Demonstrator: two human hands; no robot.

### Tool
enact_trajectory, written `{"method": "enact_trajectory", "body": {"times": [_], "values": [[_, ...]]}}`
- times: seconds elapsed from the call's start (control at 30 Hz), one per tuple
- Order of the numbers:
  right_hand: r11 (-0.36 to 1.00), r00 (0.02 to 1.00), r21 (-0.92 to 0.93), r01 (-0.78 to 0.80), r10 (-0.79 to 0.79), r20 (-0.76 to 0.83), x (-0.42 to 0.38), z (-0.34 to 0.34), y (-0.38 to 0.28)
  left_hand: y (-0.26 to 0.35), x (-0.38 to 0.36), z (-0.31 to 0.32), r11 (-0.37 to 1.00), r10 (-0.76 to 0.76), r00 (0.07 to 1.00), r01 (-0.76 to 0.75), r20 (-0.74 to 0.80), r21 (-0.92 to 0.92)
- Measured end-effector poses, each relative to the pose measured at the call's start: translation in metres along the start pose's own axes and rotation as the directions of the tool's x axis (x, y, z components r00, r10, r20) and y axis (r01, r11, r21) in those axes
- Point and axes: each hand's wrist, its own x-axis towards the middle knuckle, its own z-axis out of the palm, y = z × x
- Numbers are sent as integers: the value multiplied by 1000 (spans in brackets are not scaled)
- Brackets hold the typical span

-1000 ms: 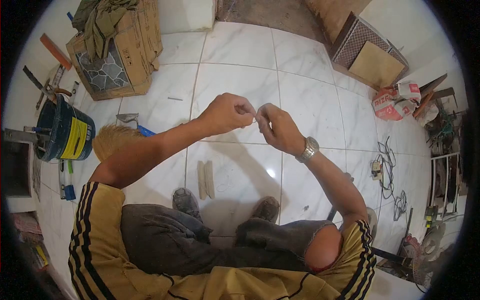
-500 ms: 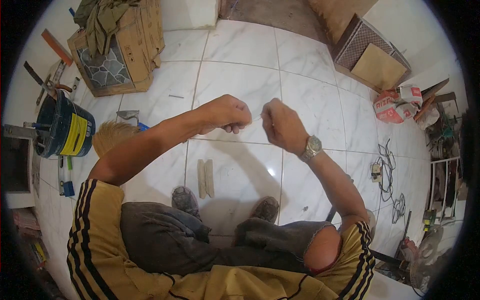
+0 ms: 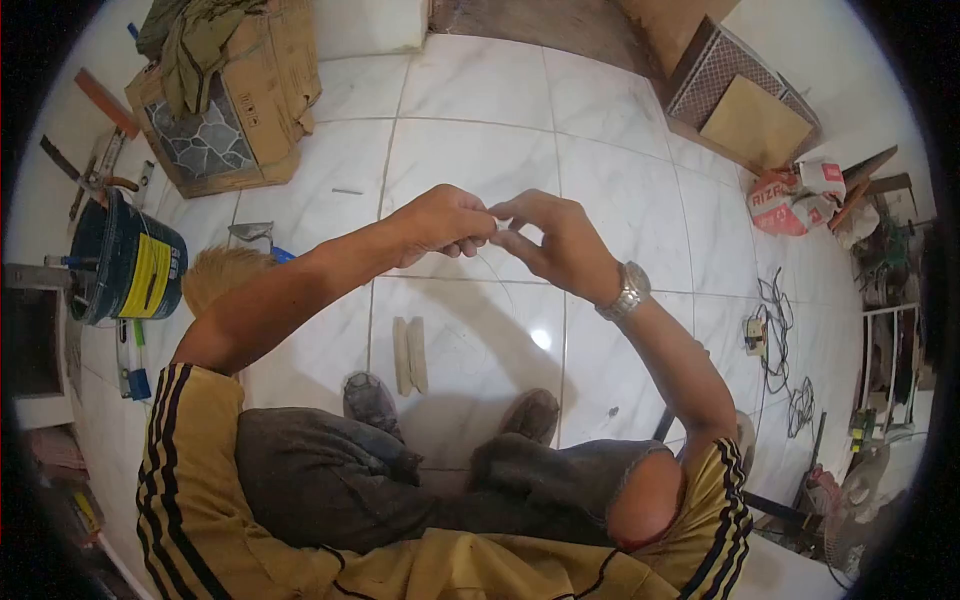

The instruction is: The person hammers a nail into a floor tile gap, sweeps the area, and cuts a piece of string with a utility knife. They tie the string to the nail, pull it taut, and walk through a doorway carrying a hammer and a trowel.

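Closed in front of me, my left hand point(image 3: 447, 222) grips a thin pale string point(image 3: 497, 272), which hangs in a slack curve below the fingers. My right hand point(image 3: 560, 240), with a metal watch on its wrist, brings thumb and forefinger together at the left fingertips. Its fingers appear to pinch the string there, though the strand itself is too fine to follow. On the tiles below, between my shoes, lie two short wooden pieces point(image 3: 410, 355) side by side.
A dark bucket point(image 3: 130, 265) with tools stands at left, near a trowel point(image 3: 252, 233) and a tan bristly thing point(image 3: 222, 277). A cardboard box point(image 3: 275, 100) is behind. A small thin stick point(image 3: 347, 190) lies ahead. At right are a red-white bag point(image 3: 795, 200) and a tangled cord point(image 3: 772, 340).
My right hand has turned and moved in to the left hand, its thumb and forefinger now reaching the left fingertips. The string, earlier stretched between the hands, now droops below them.
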Motion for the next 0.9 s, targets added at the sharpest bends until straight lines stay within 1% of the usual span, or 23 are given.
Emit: {"method": "enact_trajectory", "body": {"times": [0.1, 0.2, 0.3, 0.33, 0.43, 0.53, 0.6, 0.67, 0.7, 0.73, 0.8, 0.87, 0.9], "values": [[998, 999, -63, -24, 22, -24, -1, 2, 7, 0, 3, -1, 1000, 15, 1000, -15, 14, -16], [988, 984, 111, -108, 122, -129, 0, 4, 4, 1, 4, -1, 993, 18, 996, -8, 85, -117], [917, 912, 259, -302, 357, -203, 2, 15, 13, 0, 7, 7, 960, 89, 993, -67, 72, -271], [889, 890, 313, -334, 406, -205, 4, 19, 16, -3, 9, 8, 959, 72, 995, -52, 64, -278], [804, 858, 454, -385, 493, -146, 2, 20, 18, -12, 18, 9, 951, 41, 997, -20, 61, -309], [802, 868, 427, -418, 491, -73, 0, 18, 32, -12, 19, 11, 938, 0, 997, 28, 82, -346], [821, 873, 408, -400, 476, -102, 0, 17, 38, -4, 20, 14, 926, -31, 996, 61, 88, -373], [829, 872, 404, -387, 471, -131, -1, 14, 44, -5, 29, 12, 991, 66, 997, -62, 33, -118], [828, 869, 410, -384, 474, -143, 0, 13, 46, -5, 34, 11, 993, 119, 993, -119, 19, 15], [826, 865, 415, -381, 477, -155, 0, 12, 48, -5, 40, 9, 976, 173, 985, -174, 21, 128], [760, 831, 493, -424, 542, -122, -2, 11, 53, -8, 51, 9, 898, 277, 959, -277, 50, 343], [687, 799, 578, -441, 594, -96, -6, 15, 57, -16, 57, 14, 863, 342, 939, -329, 35, 384], [678, 788, 590, -438, 606, -111, -9, 18, 60, -18, 60, 19, 843, 377, 926, -355, 27, 405]]}}
